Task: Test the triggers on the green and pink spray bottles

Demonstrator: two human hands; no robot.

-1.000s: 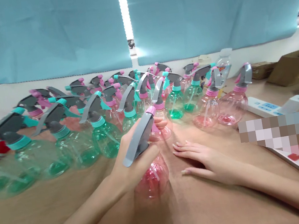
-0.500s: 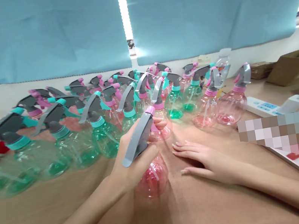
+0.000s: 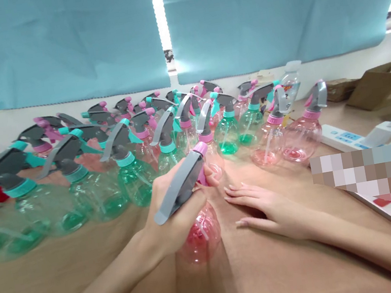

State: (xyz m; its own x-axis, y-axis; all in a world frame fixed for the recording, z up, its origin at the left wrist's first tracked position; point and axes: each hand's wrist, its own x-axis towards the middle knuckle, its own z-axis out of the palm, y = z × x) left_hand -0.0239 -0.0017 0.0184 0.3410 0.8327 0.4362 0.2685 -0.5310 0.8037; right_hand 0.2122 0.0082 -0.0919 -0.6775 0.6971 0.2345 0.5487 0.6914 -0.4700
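My left hand [image 3: 171, 213] is closed round the neck and trigger of a pink spray bottle [image 3: 201, 238]. Its grey head with a pink nozzle points away from me to the right, and the clear pink body stands on the wooden table [image 3: 276, 273]. The fingers on the far side are partly hidden by the head. To the right of that bottle, my right hand [image 3: 265, 205] lies flat on the table with fingers stretched out, holding nothing. Just beyond the left hand stands another pink spray bottle [image 3: 212, 156], partly covered.
Several green spray bottles [image 3: 137, 181] line the left side and back. Pink spray bottles [image 3: 301, 139] stand at the right, with a clear plastic bottle [image 3: 290, 83] behind. Farther right are a white power strip [image 3: 342, 137] with plugs and an open cardboard box [image 3: 373, 86].
The held spray bottle's head has turned and tipped slightly, its grey rear end shifting left and its nozzle moving a little right. My right hand stays in place.
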